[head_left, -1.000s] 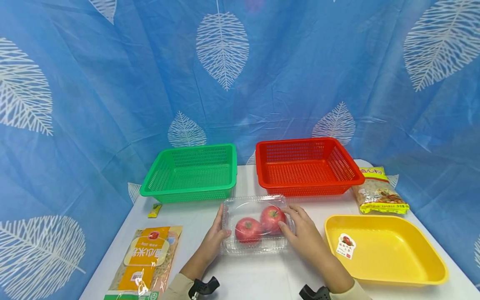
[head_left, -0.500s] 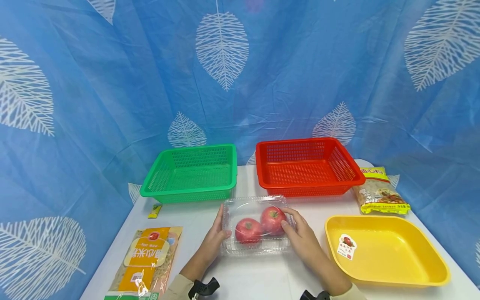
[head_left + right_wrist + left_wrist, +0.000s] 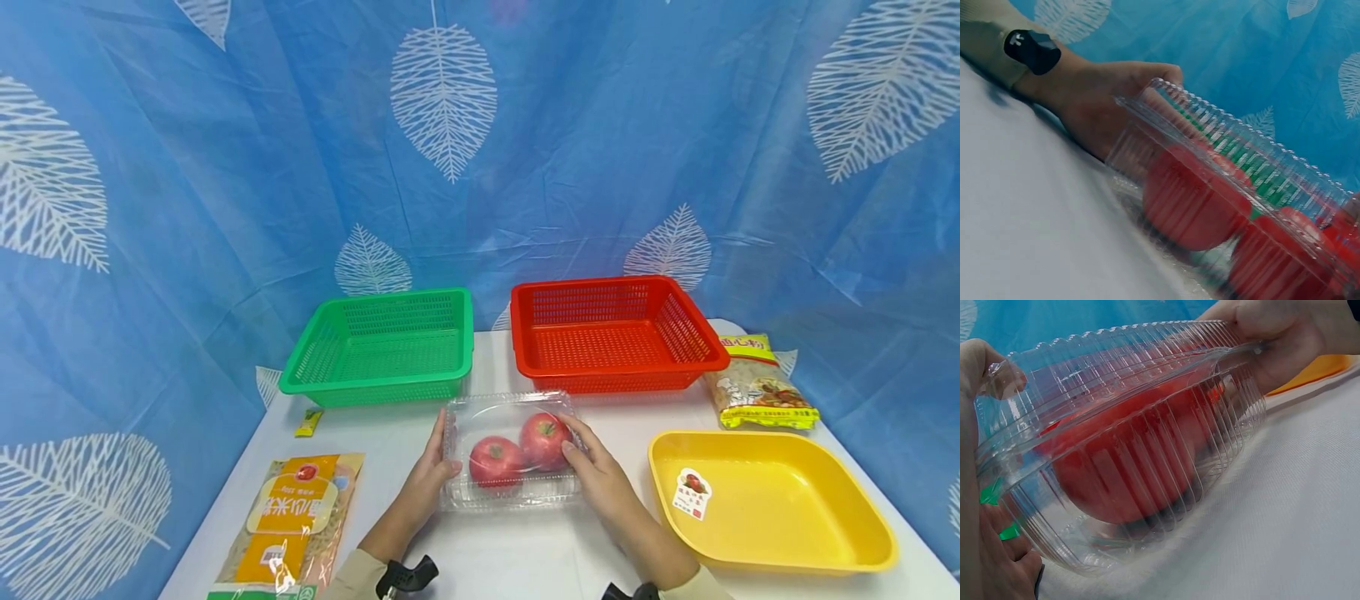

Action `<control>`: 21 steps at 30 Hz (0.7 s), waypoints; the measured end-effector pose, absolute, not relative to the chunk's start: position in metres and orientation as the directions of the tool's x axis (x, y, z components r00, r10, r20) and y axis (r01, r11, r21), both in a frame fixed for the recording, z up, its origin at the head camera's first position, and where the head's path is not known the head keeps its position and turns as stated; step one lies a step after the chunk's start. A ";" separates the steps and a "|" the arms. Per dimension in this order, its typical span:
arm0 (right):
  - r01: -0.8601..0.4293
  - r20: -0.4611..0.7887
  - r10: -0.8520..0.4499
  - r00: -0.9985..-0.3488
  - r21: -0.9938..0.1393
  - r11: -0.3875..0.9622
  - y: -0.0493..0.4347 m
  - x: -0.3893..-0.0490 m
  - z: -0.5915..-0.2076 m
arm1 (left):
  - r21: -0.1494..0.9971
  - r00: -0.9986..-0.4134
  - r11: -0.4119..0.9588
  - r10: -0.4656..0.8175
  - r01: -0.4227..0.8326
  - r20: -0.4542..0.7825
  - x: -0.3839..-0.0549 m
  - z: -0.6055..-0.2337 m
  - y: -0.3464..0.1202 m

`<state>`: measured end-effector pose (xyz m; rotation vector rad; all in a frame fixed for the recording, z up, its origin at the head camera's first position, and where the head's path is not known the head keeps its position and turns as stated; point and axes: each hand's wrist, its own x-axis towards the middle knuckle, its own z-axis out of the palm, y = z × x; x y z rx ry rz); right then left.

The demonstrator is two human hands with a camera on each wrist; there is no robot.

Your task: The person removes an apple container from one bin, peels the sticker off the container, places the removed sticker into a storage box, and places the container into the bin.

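Observation:
A clear plastic clamshell box (image 3: 510,498) stands at the middle of the white table, its lid down over the base. Two red apples show through it, the left apple (image 3: 497,461) a little nearer me than the right apple (image 3: 545,441). My left hand (image 3: 424,492) grips the box's left side, thumb at its near edge and fingers along the wall. On the opposite side my right hand (image 3: 603,479) holds the box, thumb over the corner by the right apple. The left wrist view shows the ribbed box wall (image 3: 1141,456) close up between both hands.
Behind the box stand a green basket (image 3: 375,392) and a red basket (image 3: 622,379). A yellow tray (image 3: 780,500) lies at right, with a bag of pasta (image 3: 761,387) beyond it. An orange food packet (image 3: 288,517) and a small yellow sachet (image 3: 308,422) lie at left.
My right hand's fingers have drawn back from over the lid to the box's right side. The left hand and the box have hardly moved.

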<state>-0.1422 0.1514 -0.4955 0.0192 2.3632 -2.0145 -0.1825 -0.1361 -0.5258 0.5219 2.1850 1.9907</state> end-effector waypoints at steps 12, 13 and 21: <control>0.019 -0.019 0.004 -1.000 -1.000 0.012 0.147 -0.142 -0.498 | 0.984 -0.929 0.056 0.344 0.167 0.138 -0.183 -0.526 -0.136; 0.018 -0.018 0.003 -1.000 -1.000 0.010 0.147 -0.143 -0.499 | 0.985 -0.929 0.054 0.344 0.167 0.139 -0.183 -0.526 -0.136; 0.022 -0.022 -0.005 -1.000 -0.999 0.023 0.148 -0.143 -0.499 | 0.985 -0.927 0.039 0.345 0.170 0.147 -0.182 -0.528 -0.137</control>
